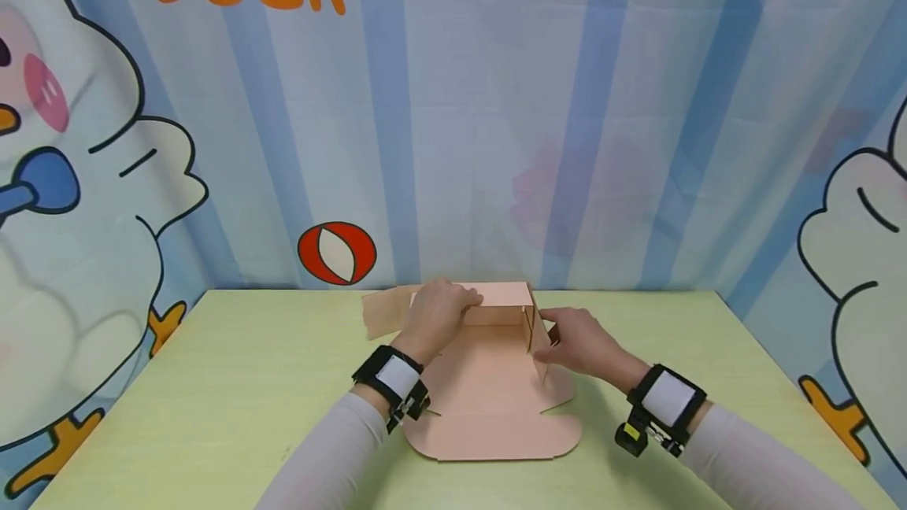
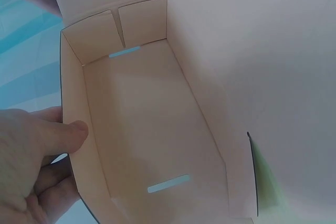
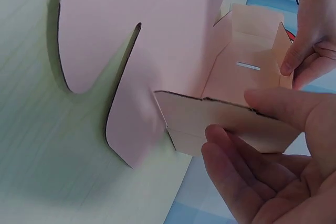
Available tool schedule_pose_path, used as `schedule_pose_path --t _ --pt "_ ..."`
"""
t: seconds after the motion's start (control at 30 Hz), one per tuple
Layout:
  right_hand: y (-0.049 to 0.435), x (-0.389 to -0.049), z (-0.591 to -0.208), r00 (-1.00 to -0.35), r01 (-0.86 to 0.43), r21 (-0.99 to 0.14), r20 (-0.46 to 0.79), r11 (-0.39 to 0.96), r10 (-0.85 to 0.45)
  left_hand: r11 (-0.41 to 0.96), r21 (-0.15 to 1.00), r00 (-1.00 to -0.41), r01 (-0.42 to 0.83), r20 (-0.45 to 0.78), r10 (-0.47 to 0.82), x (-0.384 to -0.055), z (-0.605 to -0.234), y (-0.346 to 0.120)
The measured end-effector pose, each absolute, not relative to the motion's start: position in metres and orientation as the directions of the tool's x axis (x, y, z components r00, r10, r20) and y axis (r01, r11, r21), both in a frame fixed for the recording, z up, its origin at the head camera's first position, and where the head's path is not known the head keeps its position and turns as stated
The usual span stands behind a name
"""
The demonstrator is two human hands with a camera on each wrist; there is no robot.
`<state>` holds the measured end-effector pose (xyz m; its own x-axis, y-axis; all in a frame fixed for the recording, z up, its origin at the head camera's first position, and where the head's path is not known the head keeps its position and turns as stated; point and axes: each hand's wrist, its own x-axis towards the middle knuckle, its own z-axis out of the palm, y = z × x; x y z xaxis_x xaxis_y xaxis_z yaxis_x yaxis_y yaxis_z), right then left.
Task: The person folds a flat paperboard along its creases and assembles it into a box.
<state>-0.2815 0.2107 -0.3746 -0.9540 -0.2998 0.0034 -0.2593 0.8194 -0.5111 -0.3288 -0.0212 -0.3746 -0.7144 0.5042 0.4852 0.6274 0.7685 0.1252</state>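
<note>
A partly folded cardboard box [image 1: 489, 384] with a flat, round-cornered front panel lies on the table. Its back part stands up as a shallow tray with slots in it. My left hand [image 1: 437, 319] pinches the top of the raised wall; in the left wrist view the thumb [image 2: 79, 136] lies on the wall's inner face, the fingers outside. At the box's right end, my right hand [image 1: 581, 341] holds a side flap [image 3: 184, 116], the thumb over its edge and the fingers beneath. Another flap [image 1: 386, 315] sticks out at the left end.
The pale green table [image 1: 212, 400] extends on both sides of the box. Close behind its back edge hangs a blue striped curtain [image 1: 475, 124] printed with cartoon ducks and a ball. Slits cut into the cardboard separate the rounded front tabs [image 1: 556, 392].
</note>
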Motion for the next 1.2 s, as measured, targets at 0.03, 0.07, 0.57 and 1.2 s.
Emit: schedule_pose_path --t 0.03,0.07,0.57,1.2 --pt "0.211 -0.281 -0.375 -0.952 -0.259 -0.520 -0.003 0.814 -0.305 0.769 0.125 -0.715 0.626 0.485 0.503 -0.329 -0.375 -0.021" --pt "0.211 -0.281 -0.375 -0.949 -0.262 -0.533 -0.010 0.804 -0.315 0.770 0.126 -0.716 0.625 0.485 0.502 -0.329 -0.375 -0.021" --pt "0.211 -0.288 -0.379 -0.947 -0.295 -0.539 0.054 0.789 -0.317 0.775 0.122 -0.720 0.620 0.482 0.500 -0.328 -0.376 -0.021" --pt "0.195 -0.320 -0.396 -0.981 -0.189 -0.515 0.145 0.836 -0.133 0.770 0.131 -0.724 0.625 0.466 0.508 -0.328 -0.375 -0.022"
